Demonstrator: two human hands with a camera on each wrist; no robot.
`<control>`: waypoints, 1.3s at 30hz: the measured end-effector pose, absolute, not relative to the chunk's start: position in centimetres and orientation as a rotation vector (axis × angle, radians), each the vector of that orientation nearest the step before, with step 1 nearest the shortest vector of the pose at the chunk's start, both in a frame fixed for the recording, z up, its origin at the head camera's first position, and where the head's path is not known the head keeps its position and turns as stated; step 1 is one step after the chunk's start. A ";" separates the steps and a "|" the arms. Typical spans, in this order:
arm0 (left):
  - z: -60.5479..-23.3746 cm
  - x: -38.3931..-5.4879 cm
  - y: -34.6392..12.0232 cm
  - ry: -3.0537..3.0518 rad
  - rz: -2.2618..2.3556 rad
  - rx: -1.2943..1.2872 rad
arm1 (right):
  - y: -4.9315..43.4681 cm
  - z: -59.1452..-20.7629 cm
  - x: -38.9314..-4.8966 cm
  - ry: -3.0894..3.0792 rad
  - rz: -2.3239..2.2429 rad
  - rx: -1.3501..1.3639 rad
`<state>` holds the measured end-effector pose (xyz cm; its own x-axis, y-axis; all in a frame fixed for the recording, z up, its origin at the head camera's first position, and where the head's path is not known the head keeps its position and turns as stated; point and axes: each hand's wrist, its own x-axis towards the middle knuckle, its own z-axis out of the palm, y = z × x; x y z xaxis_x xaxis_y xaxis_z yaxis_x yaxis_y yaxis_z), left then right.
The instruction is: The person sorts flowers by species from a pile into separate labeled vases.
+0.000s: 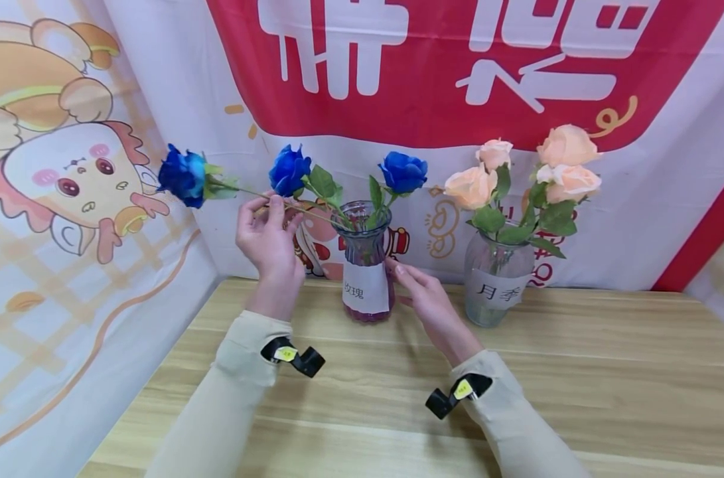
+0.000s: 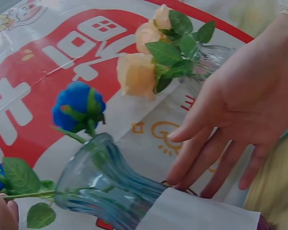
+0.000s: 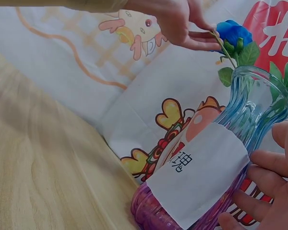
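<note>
My left hand point(image 1: 269, 242) pinches the thin green stem of a blue rose point(image 1: 185, 176), whose bloom points out to the left. The stem slants down to the mouth of a ribbed glass vase point(image 1: 367, 247), bluish above and purple at its base, with a white paper label point(image 3: 199, 175). Two more blue roses stand in this vase, one leaning left point(image 1: 289, 170) and one leaning right point(image 1: 403, 172). At the vase's right side is my right hand point(image 1: 430, 299), its fingers extended and the fingertips right at the glass and label edge.
To the right stands a clear glass vase point(image 1: 478, 265) with a paper label, holding several peach roses point(image 1: 567, 146) with green leaves. Both vases are near the back edge of the wooden table point(image 1: 606, 372), before a printed cloth backdrop point(image 1: 314, 133).
</note>
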<state>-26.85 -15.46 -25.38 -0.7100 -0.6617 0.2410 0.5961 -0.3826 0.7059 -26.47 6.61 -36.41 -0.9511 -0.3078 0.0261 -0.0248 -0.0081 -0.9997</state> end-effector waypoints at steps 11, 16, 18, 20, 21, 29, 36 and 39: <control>-28.2 -27.6 -12.3 -1.379 -2.030 0.218 | 6.2 -36.3 -26.4 2.045 -2.078 -0.366; -29.0 -26.9 -12.3 -1.532 -2.037 0.317 | 5.9 -36.2 -26.3 2.051 -2.069 -0.360; -29.0 -26.8 -12.3 -1.548 -2.034 0.311 | 5.8 -36.2 -26.3 2.051 -2.072 -0.355; -28.9 -26.7 -12.2 -1.562 -2.024 0.306 | 5.8 -36.1 -26.3 2.050 -2.078 -0.353; -28.9 -26.7 -12.1 -1.554 -2.027 0.303 | 5.8 -36.1 -26.3 2.049 -2.081 -0.353; -28.7 -27.3 -11.0 -1.475 -2.031 0.292 | 6.2 -36.3 -26.3 2.048 -2.083 -0.339; -28.7 -27.6 -10.8 -1.523 -2.028 0.345 | 6.4 -36.3 -26.2 2.062 -2.067 -0.327; -29.0 -27.2 -10.8 -1.472 -2.077 0.331 | 6.3 -36.2 -26.2 2.061 -2.070 -0.319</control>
